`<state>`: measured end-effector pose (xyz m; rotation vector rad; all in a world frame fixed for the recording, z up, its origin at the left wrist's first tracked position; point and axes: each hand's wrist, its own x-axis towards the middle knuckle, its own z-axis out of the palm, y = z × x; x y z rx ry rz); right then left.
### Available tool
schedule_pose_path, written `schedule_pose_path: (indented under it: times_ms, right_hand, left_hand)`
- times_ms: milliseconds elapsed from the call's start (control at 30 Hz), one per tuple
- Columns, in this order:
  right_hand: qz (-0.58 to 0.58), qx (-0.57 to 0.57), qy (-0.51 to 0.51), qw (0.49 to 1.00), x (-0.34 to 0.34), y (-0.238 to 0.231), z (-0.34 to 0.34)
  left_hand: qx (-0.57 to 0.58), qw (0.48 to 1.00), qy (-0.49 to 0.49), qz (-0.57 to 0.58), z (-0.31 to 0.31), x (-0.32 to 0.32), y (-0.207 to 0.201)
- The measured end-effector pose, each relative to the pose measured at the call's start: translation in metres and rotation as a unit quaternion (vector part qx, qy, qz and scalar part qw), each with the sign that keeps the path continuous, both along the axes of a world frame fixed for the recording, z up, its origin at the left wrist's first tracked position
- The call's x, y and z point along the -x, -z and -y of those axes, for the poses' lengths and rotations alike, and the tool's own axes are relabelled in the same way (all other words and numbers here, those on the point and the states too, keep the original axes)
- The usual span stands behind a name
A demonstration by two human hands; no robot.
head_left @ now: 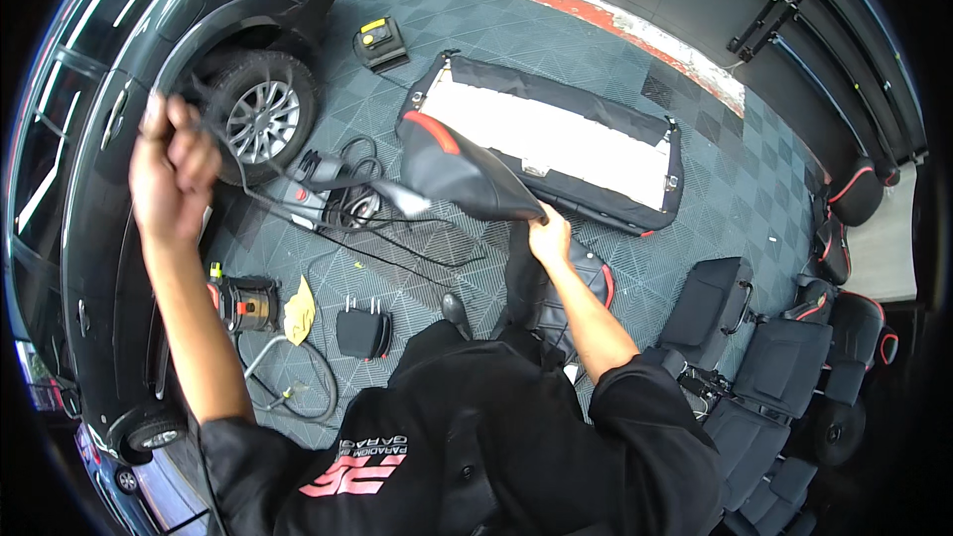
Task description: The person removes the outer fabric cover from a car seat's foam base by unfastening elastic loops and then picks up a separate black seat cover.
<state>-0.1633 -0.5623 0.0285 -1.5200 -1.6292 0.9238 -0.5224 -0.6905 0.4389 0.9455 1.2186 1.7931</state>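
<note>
My right hand (551,238) grips the narrow end of a black leather-look seat cover piece (467,174) with a red stripe, held up in front of me. My left hand (177,169) is raised beside the car, its fingers curled and smeared by motion. Blurred dark strands run near its fingers; whether it holds them I cannot tell. A dark strip (342,182) with a pale, blurred end reaches toward the cover. Behind the cover lies a long black seat part (556,84) with its white underside up.
A dark car (109,189) with a silver-spoked wheel (263,119) stands at left. On the tiled floor are a grey machine with cables (306,203), a headrest (363,334), a yellow cloth (299,313) and a hose (328,387). Dark seats (784,362) stand at right.
</note>
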Motion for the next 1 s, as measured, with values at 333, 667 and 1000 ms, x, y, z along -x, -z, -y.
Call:
schedule_pose_path:
  times_ms: [333, 667, 1000]
  right_hand:
    - [0.112, -0.145, 0.009, 0.983, -0.079, -0.134, -0.057]
    - [0.303, -0.198, 0.076, 0.929, -0.209, -0.287, -0.066]
    - [0.404, -0.389, 0.256, 0.787, -0.293, -0.488, -0.06]
  left_hand:
    - [0.388, 0.874, 0.091, 0.277, 0.117, 0.051, 0.345]
    - [0.295, 0.937, 0.127, -0.136, 0.031, 0.131, 0.314]
    - [0.238, 0.96, -0.044, -0.14, -0.14, 0.041, 0.261]
